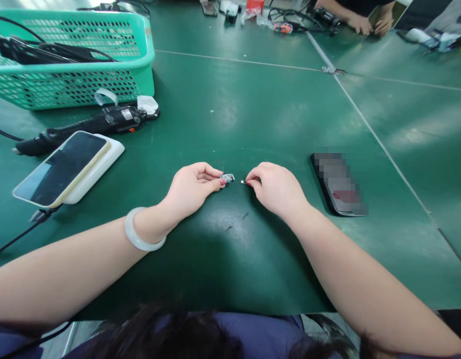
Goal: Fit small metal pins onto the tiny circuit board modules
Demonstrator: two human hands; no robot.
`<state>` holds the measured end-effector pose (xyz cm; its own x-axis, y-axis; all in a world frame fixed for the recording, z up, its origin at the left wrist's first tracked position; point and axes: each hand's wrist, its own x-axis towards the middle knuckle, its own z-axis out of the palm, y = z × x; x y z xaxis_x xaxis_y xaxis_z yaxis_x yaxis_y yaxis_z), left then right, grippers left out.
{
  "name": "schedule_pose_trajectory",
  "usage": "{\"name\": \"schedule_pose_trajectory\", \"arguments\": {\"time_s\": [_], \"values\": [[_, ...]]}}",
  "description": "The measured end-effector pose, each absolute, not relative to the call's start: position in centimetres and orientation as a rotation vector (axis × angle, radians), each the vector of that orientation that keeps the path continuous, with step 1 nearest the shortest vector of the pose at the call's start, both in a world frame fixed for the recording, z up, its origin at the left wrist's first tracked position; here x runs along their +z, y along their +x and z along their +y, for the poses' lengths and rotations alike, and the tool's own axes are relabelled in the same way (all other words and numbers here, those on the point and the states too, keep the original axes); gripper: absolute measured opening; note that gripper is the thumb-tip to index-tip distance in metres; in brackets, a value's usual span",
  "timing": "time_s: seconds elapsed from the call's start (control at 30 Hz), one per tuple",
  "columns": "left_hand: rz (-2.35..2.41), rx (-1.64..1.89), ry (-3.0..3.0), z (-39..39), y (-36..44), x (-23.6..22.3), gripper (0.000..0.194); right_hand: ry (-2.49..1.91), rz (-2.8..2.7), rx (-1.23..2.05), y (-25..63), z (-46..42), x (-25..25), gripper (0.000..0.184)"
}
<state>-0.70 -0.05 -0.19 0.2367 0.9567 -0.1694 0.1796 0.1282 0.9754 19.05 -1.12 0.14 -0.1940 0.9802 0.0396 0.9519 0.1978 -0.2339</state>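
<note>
My left hand (191, 189), with a pale bangle (145, 244) on its wrist, pinches a small circuit board (228, 177) between thumb and fingers. Chips or solder spots seem to cover the board, but they are too small to make out. Just to the right, my right hand (277, 188) is closed in a pinch on a tiny light-coloured piece (243, 182) whose kind I cannot tell. A narrow gap separates this piece from the board. Both hands are low over the green tabletop (230, 124), near its middle.
At left stand a green plastic basket (103, 65) with cables, a black electric screwdriver (114, 118) and a phone (62, 169) on a white block. A second phone (338, 184), partly pixelated, lies to the right. Across the table, a co-worker's hands (370, 24) are near cables.
</note>
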Motion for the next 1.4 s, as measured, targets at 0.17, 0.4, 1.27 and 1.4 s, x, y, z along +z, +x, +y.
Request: {"name": "schedule_pose_trajectory", "arguments": {"time_s": [0.17, 0.4, 1.27, 1.4], "values": [[1.225, 0.767, 1.392, -0.1, -0.7, -0.1, 0.018, -1.718, -2.351, -0.027, 19.1, -1.3, -0.8, 0.023], [1.229, 0.761, 1.424, -0.3, -0.6, -0.1, 0.018, -1.493, -2.179, -0.062, 17.9, -2.5, 0.7, 0.02], [1.221, 0.804, 1.396, -0.3, -0.6, -0.1, 0.021, -1.468, -2.216, -0.125, 16.6, -2.5, -0.4, 0.025], [1.229, 0.799, 1.389, -0.3, -0.5, 0.0, 0.021, -1.504, -2.23, -0.086, 16.5, -2.5, -0.3, 0.027]]}}
